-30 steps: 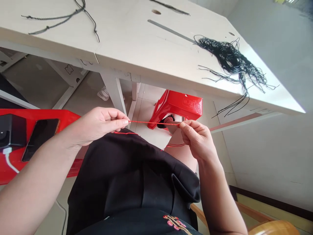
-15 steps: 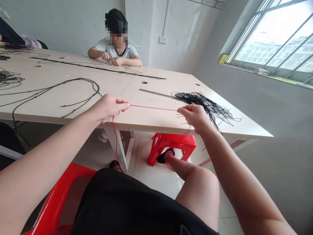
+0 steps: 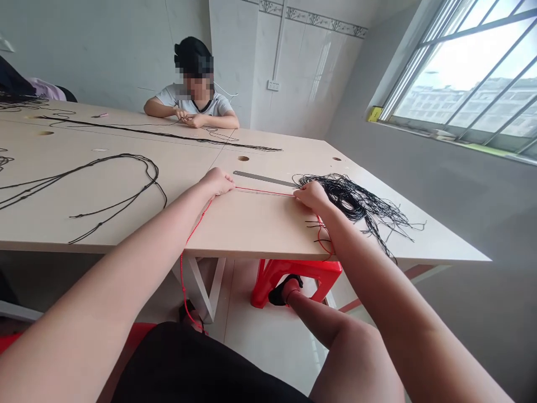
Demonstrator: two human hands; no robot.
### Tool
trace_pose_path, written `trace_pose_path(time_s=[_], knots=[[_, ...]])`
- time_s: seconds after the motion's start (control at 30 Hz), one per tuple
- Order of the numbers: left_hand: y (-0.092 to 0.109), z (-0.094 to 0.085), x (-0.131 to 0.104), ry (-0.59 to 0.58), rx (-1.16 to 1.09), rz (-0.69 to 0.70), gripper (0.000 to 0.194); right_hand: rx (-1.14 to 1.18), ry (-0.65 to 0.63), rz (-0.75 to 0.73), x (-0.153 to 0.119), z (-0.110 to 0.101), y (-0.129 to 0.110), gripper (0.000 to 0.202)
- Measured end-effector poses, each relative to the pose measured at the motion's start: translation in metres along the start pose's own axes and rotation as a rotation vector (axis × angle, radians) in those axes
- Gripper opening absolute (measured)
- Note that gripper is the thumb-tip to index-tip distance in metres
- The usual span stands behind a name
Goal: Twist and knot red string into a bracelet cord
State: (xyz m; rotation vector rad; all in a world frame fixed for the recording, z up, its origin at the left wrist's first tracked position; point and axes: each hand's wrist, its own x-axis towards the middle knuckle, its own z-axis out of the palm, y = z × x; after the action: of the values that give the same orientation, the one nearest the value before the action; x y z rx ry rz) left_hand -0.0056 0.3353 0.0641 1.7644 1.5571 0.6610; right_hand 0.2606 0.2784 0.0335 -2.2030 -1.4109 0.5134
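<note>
While our left hand (image 3: pixel 218 182) and right hand (image 3: pixel 309 195) each pinch the red cord (image 3: pixel 264 192), we hold it taut on the desk (image 3: pixel 251 224) beside the metal ruler (image 3: pixel 263 178), seemingly for measuring, near the front edge.

The pale wooden table (image 3: pixel 126 196) bears a grey metal ruler (image 3: pixel 264 178), tangled black cords (image 3: pixel 361 204) right, looped black cord (image 3: pixel 104 179) left.

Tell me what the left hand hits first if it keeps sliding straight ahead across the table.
Probably the flat grey metal ruler just beyond the left hand; depth is hard to judge.
</note>
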Motion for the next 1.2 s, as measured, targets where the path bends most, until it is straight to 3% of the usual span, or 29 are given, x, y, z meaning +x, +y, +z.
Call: trace_pose_path(time_s=[0.13,0.33,0.63,0.77,0.87,0.97,1.0,1.1,1.2], knots=[[0.001,-0.003,-0.003,0.045,0.081,0.007,0.018,-0.024,0.034,-0.046,0.002,0.000,0.004,0.021],[0.004,0.000,-0.009,0.070,0.108,0.054,0.015,0.014,0.103,-0.074,-0.007,-0.006,0.000,0.008],[0.003,0.001,-0.013,0.092,0.158,0.102,0.012,0.120,0.107,-0.082,-0.010,-0.008,0.000,0.004],[0.006,-0.001,-0.024,0.106,0.194,0.171,0.010,0.271,0.040,-0.113,-0.033,-0.021,-0.011,0.008],[0.013,0.001,-0.064,0.175,0.203,0.309,0.027,0.426,-0.045,-0.199,-0.079,-0.034,-0.021,0.010],[0.015,0.015,-0.131,0.182,0.114,0.675,0.038,0.570,-0.181,-0.308,-0.141,-0.036,-0.024,0.016],[0.014,0.021,-0.155,0.175,0.045,0.719,0.037,0.696,-0.295,-0.355,-0.162,-0.034,-0.023,0.016],[0.005,0.039,-0.217,0.077,-0.133,0.685,0.033,0.875,-0.512,-0.388,-0.214,-0.023,-0.014,0.023],[-0.009,0.050,-0.253,0.004,-0.306,0.518,0.027,0.986,-0.663,-0.365,-0.244,-0.009,0.000,0.028]])
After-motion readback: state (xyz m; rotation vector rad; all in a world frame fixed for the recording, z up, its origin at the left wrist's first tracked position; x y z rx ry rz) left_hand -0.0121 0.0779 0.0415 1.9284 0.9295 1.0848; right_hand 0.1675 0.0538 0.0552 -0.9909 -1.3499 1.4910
